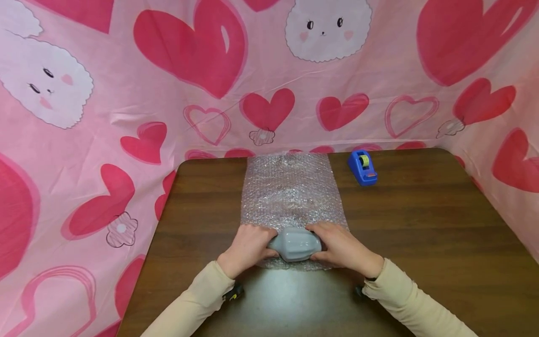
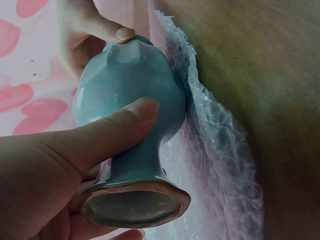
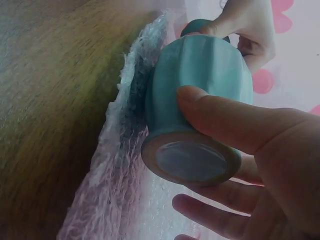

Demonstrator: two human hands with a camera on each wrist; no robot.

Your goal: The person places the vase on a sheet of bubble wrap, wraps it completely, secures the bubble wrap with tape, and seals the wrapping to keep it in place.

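A glazed grey-blue vase (image 1: 298, 243) lies on its side at the near end of a sheet of bubble wrap (image 1: 291, 194). My left hand (image 1: 249, 247) grips its narrow neck, the thumb on top, beside the flared mouth with a brown rim (image 2: 135, 223). At the other end, my right hand (image 1: 344, 248) holds the vase near its round base (image 3: 191, 159), thumb along the fluted side and fingers beneath. The wrap's near edge shows beside the vase in both wrist views. Whether the vase rests its full weight on the wrap, I cannot tell.
A blue tape dispenser (image 1: 363, 167) with a yellowish roll stands at the back, right of the wrap. The brown wooden table (image 1: 421, 224) meets a pink heart-patterned cloth (image 1: 160, 93) behind and at the sides.
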